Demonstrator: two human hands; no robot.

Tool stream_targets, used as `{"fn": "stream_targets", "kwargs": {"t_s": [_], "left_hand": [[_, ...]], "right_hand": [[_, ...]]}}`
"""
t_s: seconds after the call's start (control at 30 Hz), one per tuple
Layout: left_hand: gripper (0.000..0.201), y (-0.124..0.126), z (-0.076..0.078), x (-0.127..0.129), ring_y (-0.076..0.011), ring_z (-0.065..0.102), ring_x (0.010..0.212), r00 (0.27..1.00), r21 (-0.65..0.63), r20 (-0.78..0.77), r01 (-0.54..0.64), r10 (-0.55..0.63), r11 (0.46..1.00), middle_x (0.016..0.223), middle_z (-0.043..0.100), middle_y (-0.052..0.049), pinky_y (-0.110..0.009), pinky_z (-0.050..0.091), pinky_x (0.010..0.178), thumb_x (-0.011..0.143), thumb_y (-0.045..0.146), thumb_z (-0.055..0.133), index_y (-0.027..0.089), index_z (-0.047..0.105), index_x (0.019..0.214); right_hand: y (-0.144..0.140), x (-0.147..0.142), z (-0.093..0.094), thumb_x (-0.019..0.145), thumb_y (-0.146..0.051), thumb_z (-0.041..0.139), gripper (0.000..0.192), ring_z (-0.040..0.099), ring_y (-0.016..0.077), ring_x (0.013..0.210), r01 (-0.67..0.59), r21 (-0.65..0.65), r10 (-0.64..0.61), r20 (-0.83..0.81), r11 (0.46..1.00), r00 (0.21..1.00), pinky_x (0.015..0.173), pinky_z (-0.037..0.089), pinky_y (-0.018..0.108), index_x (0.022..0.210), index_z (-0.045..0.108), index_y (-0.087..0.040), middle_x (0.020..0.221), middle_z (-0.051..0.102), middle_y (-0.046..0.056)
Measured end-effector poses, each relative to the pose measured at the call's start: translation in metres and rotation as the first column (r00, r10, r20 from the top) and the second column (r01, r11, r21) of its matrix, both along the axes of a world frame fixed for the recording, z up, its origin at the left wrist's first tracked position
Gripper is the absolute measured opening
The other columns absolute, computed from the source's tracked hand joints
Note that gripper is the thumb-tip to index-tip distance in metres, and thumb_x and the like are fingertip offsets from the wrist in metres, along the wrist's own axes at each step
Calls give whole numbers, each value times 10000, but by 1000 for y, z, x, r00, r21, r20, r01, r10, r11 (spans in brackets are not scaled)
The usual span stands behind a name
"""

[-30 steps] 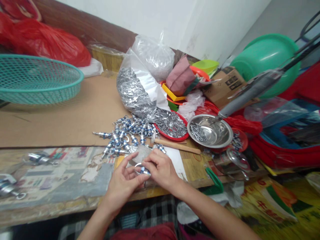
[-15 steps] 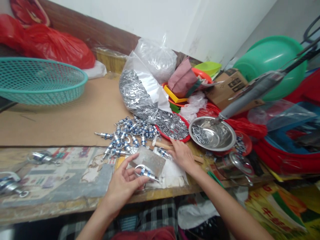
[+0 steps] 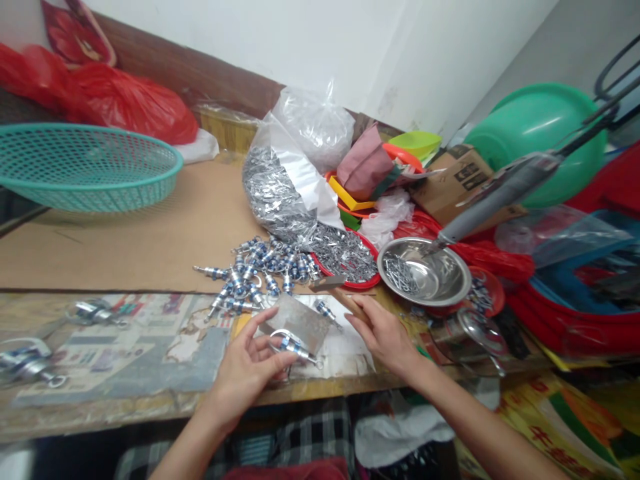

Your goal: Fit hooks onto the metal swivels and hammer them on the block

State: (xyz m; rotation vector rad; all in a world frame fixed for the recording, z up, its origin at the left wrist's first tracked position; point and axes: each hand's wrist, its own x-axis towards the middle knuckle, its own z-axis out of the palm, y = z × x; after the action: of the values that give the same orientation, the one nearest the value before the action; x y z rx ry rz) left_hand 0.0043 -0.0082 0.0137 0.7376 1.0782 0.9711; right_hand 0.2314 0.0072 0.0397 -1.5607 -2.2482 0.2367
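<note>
At a cluttered bench [image 3: 125, 415] by a white wall [image 3: 240, 40], left hand [image 3: 243, 370] pinches a fitting [image 3: 296, 348], right hand [image 3: 385, 339] grips a hammer [image 3: 350, 304].

A silver-and-blue hooked fitting [image 3: 294, 347] slants over a grey plate [image 3: 306, 319] near the worktop [image 3: 150, 408] front edge; a wooden-handled hammer [image 3: 350, 305] tilts farther back.

Left hand [image 3: 246, 365] half-curled — right hand [image 3: 384, 333] fist-tight

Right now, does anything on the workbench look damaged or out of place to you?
Yes. Left of the left hand, the printed covering looks torn, a ragged pale patch breaking its surface. Also, two blue-and-silver metal pieces lie at the far left, apart from the main pile.
</note>
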Motion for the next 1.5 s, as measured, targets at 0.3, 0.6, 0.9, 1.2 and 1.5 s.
{"fn": "stream_targets", "kwargs": {"t_s": [0.3,0.6,0.9,1.2,1.5], "left_hand": [[817,1,-5,-3,-176,644,662,999,16,19,46,-47,999,737,618,17,-253,507,533,541,242,783,225,364,1242],[821,1,-5,1,-190,655,657,1000,12,-15,7,-7,1000,718,655,0,-254,502,528,510,261,791,197,389,1222],[670,1,17,-68,-209,625,888,912,158,-326,-207,249,965,841,673,-10,-311,500,783,548,356,752,241,508,1161],[354,52,15,-141,-381,406,1151,-72,438,-876,298,478,848,1215,525,-190,-553,325,903,804,287,426,88,566,1061],[315,124,16,-90,-266,614,793,135,375,-921,559,364,740,806,689,-100,-327,432,674,722,185,454,192,634,981]], "right_hand": [[-53,-22,19,883,-124,409,473,599,137,790,-173,76,181,-116,982,977,707,488,234,1332,361,-265,917,611,55],[-59,-19,7,863,-106,396,458,601,142,681,-138,81,138,-1,987,990,626,498,232,1296,434,-251,808,624,48],[-19,5,-15,822,-283,510,410,584,237,1037,153,-113,-173,-201,982,964,883,468,378,1226,521,-212,1168,603,89],[23,17,-45,790,-343,539,355,629,240,890,71,-206,-113,-200,976,973,783,488,385,1077,636,-159,1001,676,106],[84,12,-27,891,-259,403,289,603,172,859,199,11,-199,-23,980,980,759,460,292,993,663,-183,912,655,75]]}}
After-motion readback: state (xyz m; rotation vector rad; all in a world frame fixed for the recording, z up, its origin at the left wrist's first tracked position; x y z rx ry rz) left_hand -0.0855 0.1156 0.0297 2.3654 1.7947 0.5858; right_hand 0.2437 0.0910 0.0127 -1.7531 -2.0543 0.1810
